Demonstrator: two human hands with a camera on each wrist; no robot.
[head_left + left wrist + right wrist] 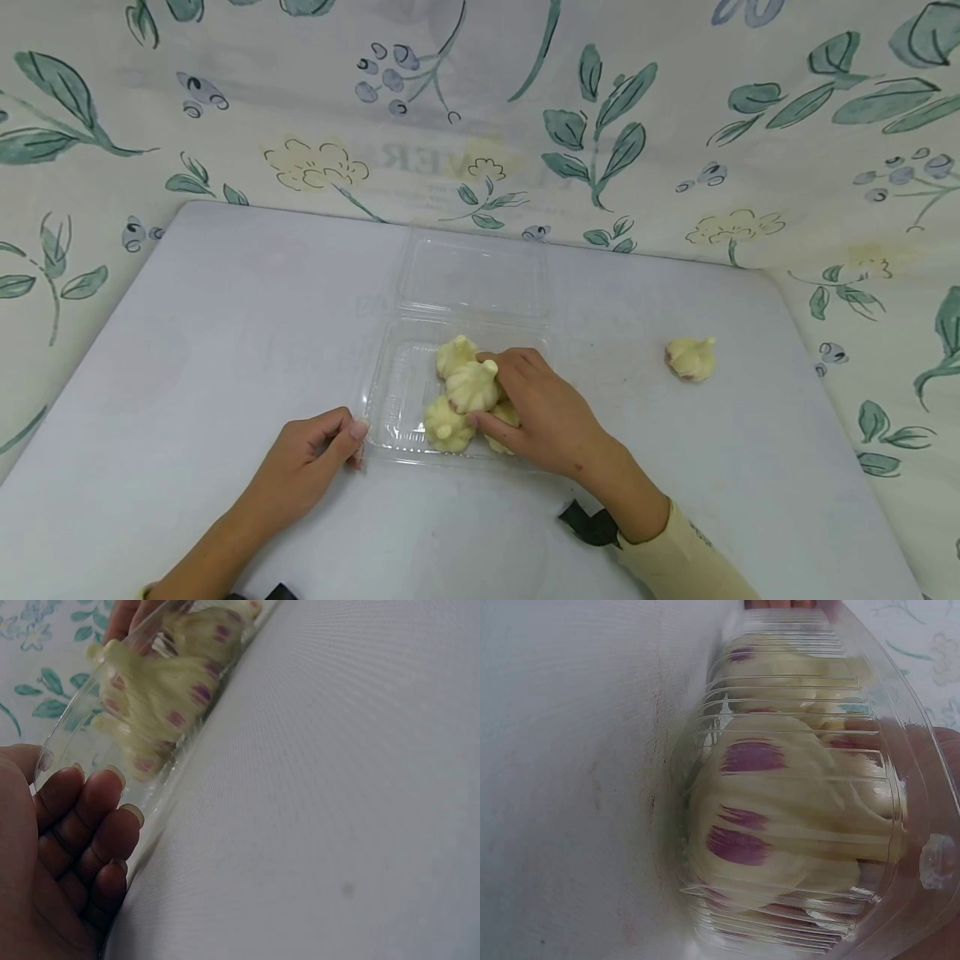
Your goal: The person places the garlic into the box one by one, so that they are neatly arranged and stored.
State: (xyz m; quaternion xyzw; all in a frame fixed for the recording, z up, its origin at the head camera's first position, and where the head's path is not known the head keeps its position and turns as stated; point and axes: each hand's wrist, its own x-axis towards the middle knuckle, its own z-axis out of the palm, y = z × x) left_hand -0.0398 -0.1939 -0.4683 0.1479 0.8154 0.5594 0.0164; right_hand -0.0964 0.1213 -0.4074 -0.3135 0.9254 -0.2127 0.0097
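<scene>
A clear plastic clamshell box (401, 392) stands on the table with its lid (472, 275) folded back. Inside it are several pale yellow garlic bulbs (447, 425), which show purple patches in both wrist views. My right hand (551, 417) reaches over the box's right side and grips the top garlic bulb (474, 387) between thumb and fingers; this bulb rests against the others. Part of a garlic bulb (504, 427) is hidden under that hand. At the box's front left corner, my left hand (307, 458) pinches the rim (46, 761) between thumb and curled fingers.
One more garlic bulb (692, 359) lies alone on the white table (225, 333), right of the box. A leaf-patterned cloth (637, 183) hangs behind the table. Near the right wrist is a black strap (588, 523).
</scene>
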